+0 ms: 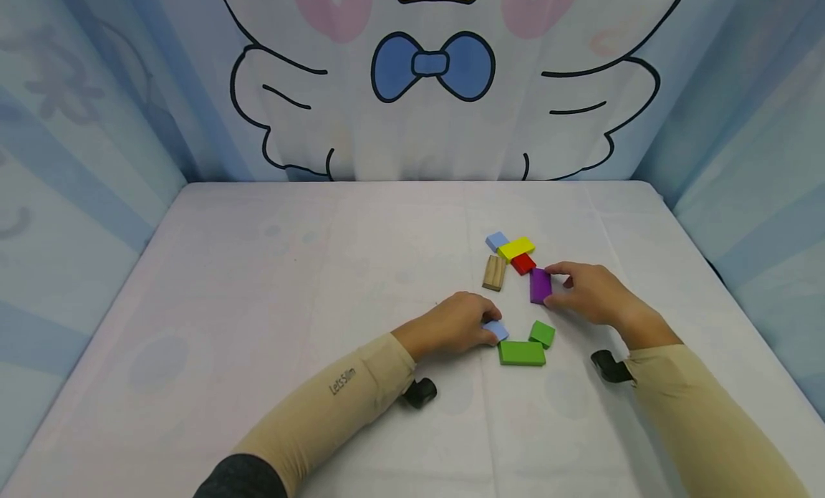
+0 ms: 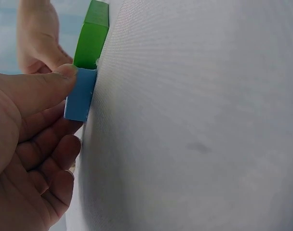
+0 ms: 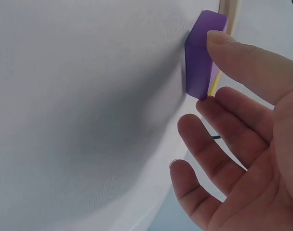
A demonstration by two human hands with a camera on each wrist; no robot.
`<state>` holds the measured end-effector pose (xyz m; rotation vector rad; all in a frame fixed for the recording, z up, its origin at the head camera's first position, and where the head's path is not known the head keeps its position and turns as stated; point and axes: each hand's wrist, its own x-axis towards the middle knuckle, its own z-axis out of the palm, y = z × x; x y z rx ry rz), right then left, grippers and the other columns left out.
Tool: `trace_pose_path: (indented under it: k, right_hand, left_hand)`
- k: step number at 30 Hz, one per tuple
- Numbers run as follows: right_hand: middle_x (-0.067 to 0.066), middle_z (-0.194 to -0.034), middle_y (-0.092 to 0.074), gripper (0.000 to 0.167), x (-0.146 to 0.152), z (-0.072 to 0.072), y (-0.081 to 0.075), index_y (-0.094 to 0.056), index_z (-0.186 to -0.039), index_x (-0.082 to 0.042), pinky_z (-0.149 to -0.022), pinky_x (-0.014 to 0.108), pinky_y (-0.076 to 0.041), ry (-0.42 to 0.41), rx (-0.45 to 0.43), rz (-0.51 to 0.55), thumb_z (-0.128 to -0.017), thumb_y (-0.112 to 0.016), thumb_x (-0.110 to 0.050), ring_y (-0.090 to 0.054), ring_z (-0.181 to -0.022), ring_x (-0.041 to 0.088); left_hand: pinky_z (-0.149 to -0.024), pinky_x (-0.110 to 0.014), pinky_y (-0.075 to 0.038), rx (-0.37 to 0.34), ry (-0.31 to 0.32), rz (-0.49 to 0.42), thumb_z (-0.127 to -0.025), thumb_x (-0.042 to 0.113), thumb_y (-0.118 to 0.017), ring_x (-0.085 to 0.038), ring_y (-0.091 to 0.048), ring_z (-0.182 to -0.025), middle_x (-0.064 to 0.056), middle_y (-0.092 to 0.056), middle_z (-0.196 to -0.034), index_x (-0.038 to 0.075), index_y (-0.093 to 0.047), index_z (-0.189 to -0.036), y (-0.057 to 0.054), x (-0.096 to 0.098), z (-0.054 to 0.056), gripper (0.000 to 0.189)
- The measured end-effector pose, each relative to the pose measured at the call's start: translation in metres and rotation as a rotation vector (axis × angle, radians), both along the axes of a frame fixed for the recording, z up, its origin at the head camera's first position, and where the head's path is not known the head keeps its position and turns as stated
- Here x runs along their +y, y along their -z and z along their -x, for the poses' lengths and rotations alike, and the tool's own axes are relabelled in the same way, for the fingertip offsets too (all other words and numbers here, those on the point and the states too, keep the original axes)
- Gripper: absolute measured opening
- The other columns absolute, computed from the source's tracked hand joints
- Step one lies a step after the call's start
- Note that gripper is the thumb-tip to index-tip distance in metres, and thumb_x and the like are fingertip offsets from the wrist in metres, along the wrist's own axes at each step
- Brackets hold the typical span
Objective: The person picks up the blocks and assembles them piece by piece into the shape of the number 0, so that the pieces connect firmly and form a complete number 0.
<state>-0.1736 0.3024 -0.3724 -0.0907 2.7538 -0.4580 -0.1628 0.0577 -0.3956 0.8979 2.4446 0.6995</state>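
Purple block point(image 1: 539, 286) and blue block point(image 1: 495, 331), each pinched in a hand on the white tabletop point(image 1: 290, 269).
Head view: the right hand point(image 1: 591, 296) grips the purple block just beside a red block point(image 1: 523, 264); the left hand point(image 1: 457, 322) holds the blue block by a long green block point(image 1: 522, 353). Left wrist view: thumb and fingers grasp the blue block. Right wrist view: thumb and fingertip pinch the purple block, other fingers bent off it.

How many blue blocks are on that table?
2 in view: the nearer blue block is pinched by the left hand; the farther blue block lies beside the yellow block. No others show.
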Motion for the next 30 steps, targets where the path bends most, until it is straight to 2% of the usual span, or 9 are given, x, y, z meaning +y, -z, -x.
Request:
trace_pose_path:
  k: [16, 24, 30]
  right_hand:
    - [0.028, -0.124, -0.058, 0.067, 0.0003, -0.0011, 0.0012, -0.047, -0.145, -0.002, -0.087, 0.054, -0.052, 0.017, 0.0, 0.022, -0.09, -0.074, -0.03, -0.054, -0.11, 0.043]
    - [0.028, -0.124, -0.057, 0.066, 0.0012, -0.0025, -0.0016, -0.048, -0.145, -0.003, -0.086, 0.053, -0.052, -0.008, -0.006, 0.025, -0.089, -0.074, -0.028, -0.054, -0.109, 0.043]
    - [0.028, -0.127, -0.055, 0.068, 0.0014, -0.0049, -0.0031, -0.048, -0.145, -0.004, -0.085, 0.053, -0.053, -0.015, -0.042, 0.042, -0.089, -0.076, -0.029, -0.052, -0.111, 0.044]
  left_hand:
    - [-0.095, -0.018, -0.044, -0.011, -0.002, -0.001, -0.093, 0.023, -0.074, -0.008, -0.059, -0.104, 0.002, -0.069, -0.12, 0.009, -0.068, -0.129, 0.0012, 0.0012, 0.0, 0.039]
    - [-0.095, -0.018, -0.044, 0.002, -0.001, -0.004, -0.093, 0.023, -0.074, -0.008, -0.059, -0.105, 0.002, -0.069, -0.119, 0.009, -0.068, -0.128, 0.0012, 0.0004, 0.0014, 0.038]
    - [-0.095, -0.018, -0.044, -0.008, 0.0, -0.005, -0.093, 0.023, -0.074, -0.008, -0.059, -0.105, 0.002, -0.069, -0.119, 0.009, -0.068, -0.128, 0.0019, 0.0001, 0.0022, 0.039]
